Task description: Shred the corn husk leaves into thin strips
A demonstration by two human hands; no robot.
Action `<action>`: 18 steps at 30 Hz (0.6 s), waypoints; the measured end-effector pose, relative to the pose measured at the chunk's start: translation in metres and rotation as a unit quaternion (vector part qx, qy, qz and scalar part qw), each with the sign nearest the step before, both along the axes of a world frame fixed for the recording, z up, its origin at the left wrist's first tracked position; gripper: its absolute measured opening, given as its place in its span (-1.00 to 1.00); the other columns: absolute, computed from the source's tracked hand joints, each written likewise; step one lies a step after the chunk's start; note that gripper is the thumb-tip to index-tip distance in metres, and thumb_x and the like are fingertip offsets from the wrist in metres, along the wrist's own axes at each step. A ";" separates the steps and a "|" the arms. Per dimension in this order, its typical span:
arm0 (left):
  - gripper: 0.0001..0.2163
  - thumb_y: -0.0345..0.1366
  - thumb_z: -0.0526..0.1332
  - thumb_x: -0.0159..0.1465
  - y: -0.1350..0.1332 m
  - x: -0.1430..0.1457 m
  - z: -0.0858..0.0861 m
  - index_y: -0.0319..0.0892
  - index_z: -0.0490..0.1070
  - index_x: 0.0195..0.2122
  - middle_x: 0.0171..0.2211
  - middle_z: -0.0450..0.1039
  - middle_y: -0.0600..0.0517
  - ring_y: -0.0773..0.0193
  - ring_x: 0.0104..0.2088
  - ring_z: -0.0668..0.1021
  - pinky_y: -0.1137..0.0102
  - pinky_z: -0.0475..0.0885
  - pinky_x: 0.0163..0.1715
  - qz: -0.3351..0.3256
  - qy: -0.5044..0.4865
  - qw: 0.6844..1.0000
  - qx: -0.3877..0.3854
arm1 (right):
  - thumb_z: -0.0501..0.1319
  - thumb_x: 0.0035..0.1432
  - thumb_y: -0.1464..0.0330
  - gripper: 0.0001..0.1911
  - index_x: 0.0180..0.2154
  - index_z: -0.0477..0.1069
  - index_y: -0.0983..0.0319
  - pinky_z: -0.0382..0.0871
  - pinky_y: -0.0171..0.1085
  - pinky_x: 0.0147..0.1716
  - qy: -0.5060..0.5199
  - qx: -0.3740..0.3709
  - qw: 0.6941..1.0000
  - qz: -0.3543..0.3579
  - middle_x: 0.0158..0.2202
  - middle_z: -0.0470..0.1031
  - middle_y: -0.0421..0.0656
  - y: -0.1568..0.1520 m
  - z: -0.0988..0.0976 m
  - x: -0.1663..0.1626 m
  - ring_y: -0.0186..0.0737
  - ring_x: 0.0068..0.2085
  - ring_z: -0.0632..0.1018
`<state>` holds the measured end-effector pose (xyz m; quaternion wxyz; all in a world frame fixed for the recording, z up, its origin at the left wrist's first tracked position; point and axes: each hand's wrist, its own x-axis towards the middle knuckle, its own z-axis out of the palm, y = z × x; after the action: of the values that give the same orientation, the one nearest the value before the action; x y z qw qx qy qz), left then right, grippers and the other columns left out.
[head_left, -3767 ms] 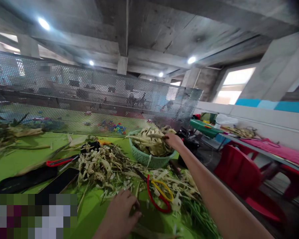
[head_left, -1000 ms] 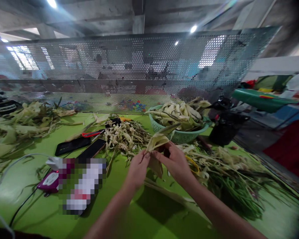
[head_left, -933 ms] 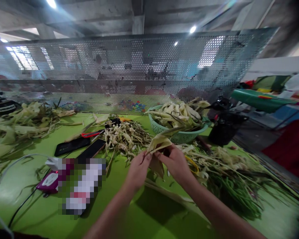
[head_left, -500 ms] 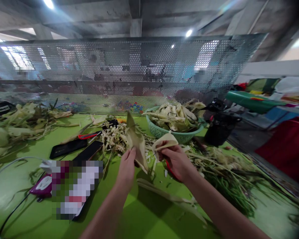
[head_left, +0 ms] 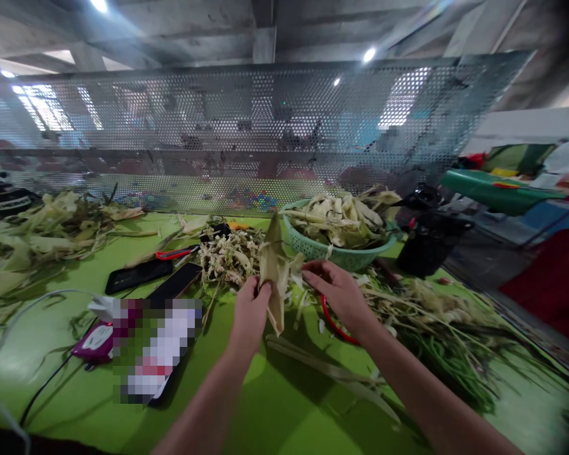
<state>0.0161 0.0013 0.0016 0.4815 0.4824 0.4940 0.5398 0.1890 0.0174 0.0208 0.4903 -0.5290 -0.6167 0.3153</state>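
Left hand (head_left: 250, 311): fingers pinch pale husk (head_left: 272, 272) low, blade upright. Right hand (head_left: 341, 292): fingers loosely spread, just beside it. Advice: firm low pinch, strip along fibres, above tabletop (head_left: 246, 404).

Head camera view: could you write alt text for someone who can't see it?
A person's left hand pinches a pale dried leaf upright over a green table, the right hand open beside it. Behind them sit a teal basket of similar leaves, a pile of shreds and a perforated metal screen.
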 end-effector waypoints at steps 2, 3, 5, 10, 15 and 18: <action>-0.87 -0.25 0.11 0.20 0.000 0.001 -0.001 -0.18 0.38 -0.38 -0.43 0.39 0.05 0.32 -0.39 0.40 0.45 0.28 -0.36 -0.007 0.055 0.998 0.022 | 0.23 0.07 0.13 -0.72 -0.36 0.44 0.23 0.29 -0.32 -0.46 0.003 -0.029 0.999 0.041 -0.42 0.47 -0.16 -0.008 0.002 -0.009 -0.25 -0.40 0.43; -0.87 -0.26 0.11 0.21 -0.001 0.002 -0.001 -0.18 0.36 -0.39 -0.42 0.39 0.05 0.32 -0.40 0.40 0.45 0.27 -0.36 -0.012 0.072 0.997 0.030 | 0.25 0.05 0.13 -0.72 -0.39 0.42 0.23 0.25 -0.34 -0.51 -0.003 -0.039 0.998 0.051 -0.48 0.43 -0.19 -0.011 0.002 -0.012 -0.28 -0.45 0.40; -0.88 -0.26 0.10 0.21 -0.003 0.003 0.000 -0.18 0.36 -0.37 -0.39 0.42 0.03 0.31 -0.37 0.41 0.44 0.28 -0.35 -0.018 0.084 0.995 0.041 | 0.30 -0.02 0.17 -0.74 -0.43 0.40 0.23 0.19 -0.35 -0.57 -0.019 -0.051 0.997 0.054 -0.54 0.38 -0.24 -0.014 0.001 -0.017 -0.33 -0.52 0.34; -0.83 -0.23 0.10 0.22 -0.004 0.003 0.002 -0.21 0.39 -0.31 -0.36 0.45 0.01 0.30 -0.36 0.43 0.43 0.31 -0.32 -0.019 0.026 0.999 0.033 | 0.30 -0.06 0.22 -0.79 -0.49 0.39 0.22 0.16 -0.36 -0.61 0.052 -0.095 0.992 0.064 -0.60 0.30 -0.29 -0.015 0.002 -0.019 -0.38 -0.58 0.28; -0.78 -0.22 0.20 0.13 0.003 0.003 -0.003 -0.24 0.44 -0.26 -0.39 0.48 0.01 0.29 -0.39 0.46 0.44 0.34 -0.34 -0.077 -0.027 0.997 0.007 | 0.31 -0.10 0.24 -0.81 -0.51 0.40 0.22 0.16 -0.37 -0.61 0.089 -0.113 0.985 0.091 -0.59 0.32 -0.28 -0.014 0.005 -0.019 -0.38 -0.57 0.28; -0.77 -0.25 0.23 0.10 0.005 0.003 -0.006 -0.26 0.47 -0.26 -0.39 0.50 -0.01 0.28 -0.40 0.46 0.43 0.34 -0.33 -0.078 -0.006 0.997 0.007 | 0.32 -0.10 0.24 -0.80 -0.47 0.41 0.22 0.18 -0.36 -0.59 0.081 -0.102 0.988 0.082 -0.57 0.34 -0.26 -0.013 0.003 -0.020 -0.37 -0.54 0.30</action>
<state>0.0196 0.0062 -0.0044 0.5219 0.5197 0.4482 0.5065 0.1691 0.0042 0.0233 0.4541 -0.4969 -0.5810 0.4576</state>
